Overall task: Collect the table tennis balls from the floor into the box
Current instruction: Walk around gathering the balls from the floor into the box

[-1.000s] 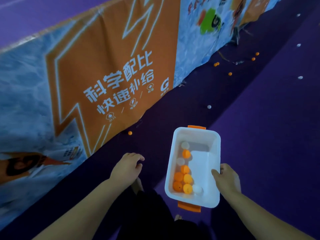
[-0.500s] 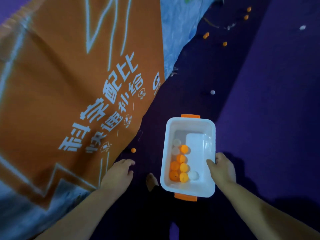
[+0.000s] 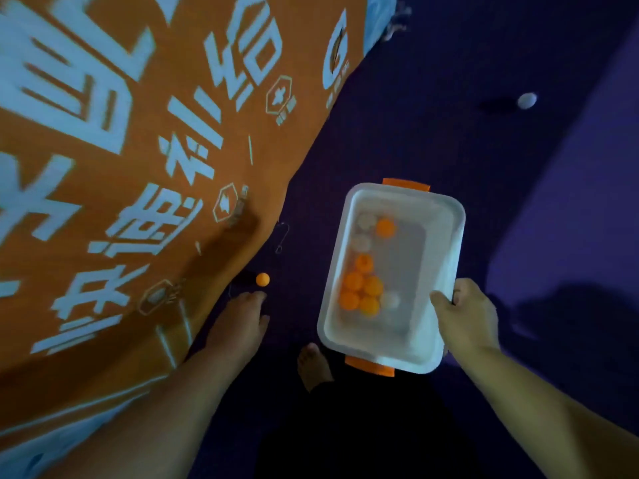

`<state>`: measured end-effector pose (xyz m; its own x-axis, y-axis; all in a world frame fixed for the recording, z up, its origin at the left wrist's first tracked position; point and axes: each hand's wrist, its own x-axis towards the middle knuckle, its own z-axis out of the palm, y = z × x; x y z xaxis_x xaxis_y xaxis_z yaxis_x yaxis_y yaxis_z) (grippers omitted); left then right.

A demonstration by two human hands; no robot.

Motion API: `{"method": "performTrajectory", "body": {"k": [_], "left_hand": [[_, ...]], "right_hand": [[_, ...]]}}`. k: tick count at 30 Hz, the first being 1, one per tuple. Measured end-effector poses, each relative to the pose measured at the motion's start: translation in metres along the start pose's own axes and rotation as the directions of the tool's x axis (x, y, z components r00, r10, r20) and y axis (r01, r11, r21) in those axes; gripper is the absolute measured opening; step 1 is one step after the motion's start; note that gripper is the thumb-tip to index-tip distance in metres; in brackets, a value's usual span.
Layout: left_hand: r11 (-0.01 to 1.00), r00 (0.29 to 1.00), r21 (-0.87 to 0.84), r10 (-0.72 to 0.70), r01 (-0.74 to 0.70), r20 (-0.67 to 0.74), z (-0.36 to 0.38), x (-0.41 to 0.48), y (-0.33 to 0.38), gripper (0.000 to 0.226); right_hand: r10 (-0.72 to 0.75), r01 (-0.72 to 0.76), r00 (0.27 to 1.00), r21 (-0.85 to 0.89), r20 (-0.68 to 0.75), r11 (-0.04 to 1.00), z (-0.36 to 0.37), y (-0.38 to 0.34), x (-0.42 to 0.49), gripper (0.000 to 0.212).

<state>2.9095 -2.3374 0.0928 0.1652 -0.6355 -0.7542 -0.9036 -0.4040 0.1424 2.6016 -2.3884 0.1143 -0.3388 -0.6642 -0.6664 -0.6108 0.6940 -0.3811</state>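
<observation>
Orange ball point(image 3: 262, 279), head view: on floor at banner point(image 3: 138, 167) edge, just beyond L hand point(image 3: 238, 323), not touching. L fingers extended, relaxed, holding nothing; prob. lined up for pickup. R hand point(image 3: 466, 316) grips box point(image 3: 446, 243) side rim, thumb inside, keeping it level and close for a short drop-in. Several balls point(image 3: 363, 292) bunched inside box. White ball point(image 3: 527, 100) on floor, well apart, far R.

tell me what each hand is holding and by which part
The right hand grips the white box by its long right rim, thumb inside; the left hand holds nothing.
</observation>
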Motion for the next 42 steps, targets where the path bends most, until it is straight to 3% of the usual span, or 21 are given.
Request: {"method": "performTrajectory", "body": {"k": [3, 12, 16, 20, 22, 25, 28, 30, 33, 36, 38, 42], "left_hand": [[0.999, 0.997, 0.033, -0.025, 0.023, 0.074, 0.046, 0.061, -0.015, 0.042], [0.973, 0.968, 0.036, -0.232, 0.229, 0.092, 0.143, 0.192, -0.071, 0.062], [0.955, 0.958, 0.09, -0.286, 0.283, 0.025, 0.163, 0.216, -0.079, 0.056], [0.951, 0.951, 0.005, -0.308, 0.308, -0.034, 0.168, 0.22, -0.074, 0.045], [0.966, 0.964, -0.053, -0.257, 0.254, -0.067, 0.164, 0.213, -0.061, 0.038], [0.96, 0.961, -0.269, -0.142, 0.075, -0.237, 0.145, 0.192, -0.02, 0.032], [0.885, 0.912, -0.445, -0.061, -0.139, -0.406, 0.111, 0.158, 0.038, 0.039], [0.816, 0.853, -0.471, 0.05, -0.334, -0.519, 0.085, 0.132, 0.08, 0.041], [0.717, 0.745, -0.388, 0.271, -0.579, -0.61, 0.052, 0.1, 0.142, 0.041], [0.679, 0.652, -0.213, 0.494, -0.702, -0.574, 0.02, 0.073, 0.201, 0.04], [0.67, 0.637, -0.135, 0.595, -0.73, -0.489, -0.002, 0.055, 0.239, 0.044], [0.707, 0.638, 0.041, 0.66, -0.706, -0.397, -0.051, 0.031, 0.308, 0.051]], "right_hand": [[-0.008, 0.007, 1.0, 0.016, 0.004, 1.0, 0.044, 0.01, 0.047, 0.014], [-0.035, 0.041, 0.997, 0.108, -0.063, 0.993, 0.132, 0.051, 0.122, 0.01], [-0.067, 0.079, 0.992, 0.106, -0.109, 0.991, 0.147, 0.062, 0.136, 0.011], [-0.046, 0.062, 0.99, 0.117, -0.132, 0.991, 0.151, 0.068, 0.139, 0.009], [-0.03, 0.047, 0.99, 0.127, -0.136, 0.991, 0.146, 0.068, 0.137, 0.009], [0.018, -0.001, 0.992, 0.133, -0.127, 0.991, 0.131, 0.064, 0.13, 0.008], [0.078, -0.058, 0.986, 0.142, -0.144, 0.988, 0.106, 0.055, 0.122, 0.009], [0.111, -0.086, 0.982, 0.157, -0.154, 0.984, 0.084, 0.047, 0.114, 0.009], [0.149, -0.111, 0.976, 0.228, -0.16, 0.967, 0.043, 0.036, 0.1, 0.012], [0.165, -0.121, 0.973, 0.251, -0.163, 0.96, -0.008, 0.023, 0.086, 0.012], [0.179, -0.127, 0.97, 0.284, -0.165, 0.95, -0.046, 0.015, 0.078, 0.012], [0.193, -0.122, 0.964, 0.34, -0.184, 0.933, -0.129, 0.002, 0.071, 0.012]]}}
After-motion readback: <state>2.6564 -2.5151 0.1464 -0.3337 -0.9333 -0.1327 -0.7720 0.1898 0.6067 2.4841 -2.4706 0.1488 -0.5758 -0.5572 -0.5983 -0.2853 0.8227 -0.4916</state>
